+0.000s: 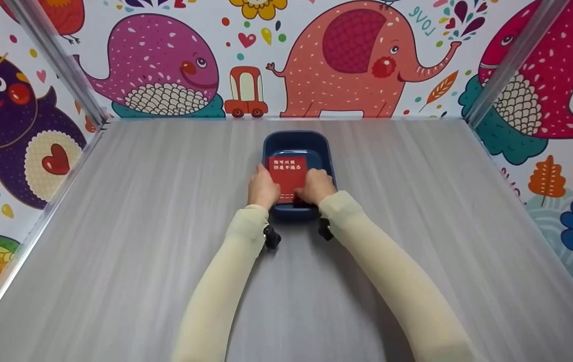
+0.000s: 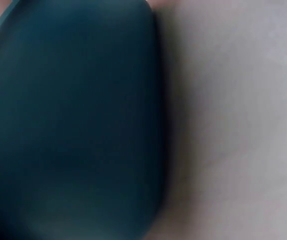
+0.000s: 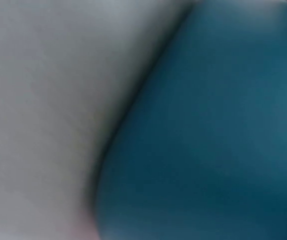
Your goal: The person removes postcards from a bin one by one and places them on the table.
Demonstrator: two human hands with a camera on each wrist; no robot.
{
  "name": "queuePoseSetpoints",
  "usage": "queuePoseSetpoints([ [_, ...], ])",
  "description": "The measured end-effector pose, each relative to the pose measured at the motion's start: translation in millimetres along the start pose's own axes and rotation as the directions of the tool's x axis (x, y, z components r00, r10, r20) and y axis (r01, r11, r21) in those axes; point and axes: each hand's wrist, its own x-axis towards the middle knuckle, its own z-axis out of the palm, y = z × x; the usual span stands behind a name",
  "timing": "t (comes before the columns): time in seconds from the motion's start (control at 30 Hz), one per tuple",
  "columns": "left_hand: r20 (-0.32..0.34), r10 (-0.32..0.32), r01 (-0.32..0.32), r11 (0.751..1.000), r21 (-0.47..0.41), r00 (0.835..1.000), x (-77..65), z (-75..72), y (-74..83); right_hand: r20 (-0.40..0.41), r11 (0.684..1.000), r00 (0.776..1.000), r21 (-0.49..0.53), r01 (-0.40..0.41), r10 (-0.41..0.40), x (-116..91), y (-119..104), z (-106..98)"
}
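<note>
A deep blue plastic box with rounded corners stands on the table. Inside it lies a flat, red, card-like rectangle with white characters on its face. At the box's left rim, my left hand grips the side with the thumb over the edge, beside the red rectangle. On the opposite side, my right hand grips the right rim, its thumb inside near the red rectangle's lower right corner. The other fingers are hidden behind the box walls. Close up and blurred, the box wall fills much of the left wrist view and likewise the box in the right.
The grey wood-grain table stretches to both sides of the box. Cartoon-printed panels enclose it at the back, left and right, with metal posts at the corners. A small dark device sits under each wrist.
</note>
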Motion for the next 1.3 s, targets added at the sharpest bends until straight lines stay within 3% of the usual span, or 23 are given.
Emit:
queuePoseSetpoints([
  [0.27, -0.026, 0.02, -0.02, 1.0, 0.006, 0.999, -0.1, 1.2, -2.0, 0.035, 1.0, 0.999, -0.016, -0.018, 0.018, 1.9, -2.1, -3.0],
  [0.7, -0.014, 0.017, -0.016, 1.0, 0.012, 1.0, 2.2, 3.0, -0.1, -0.057, 1.0, 0.998, -0.014, -0.003, 0.002, 2.4, -0.6, 3.3],
  [0.87, -0.015, 0.01, -0.009, 1.0, 0.016, 1.0, 1.8, 3.2, -0.1, -0.058, 1.0, 0.998, -0.022, 0.014, -0.015, 2.4, 0.6, 3.4],
  [1.3, -0.006, 0.018, -0.017, 1.0, 0.012, 1.0, 0.9, 1.1, -0.6, -0.047, 0.999, 0.998, -0.002, -0.035, 0.035, 4.3, -2.6, 0.7],
])
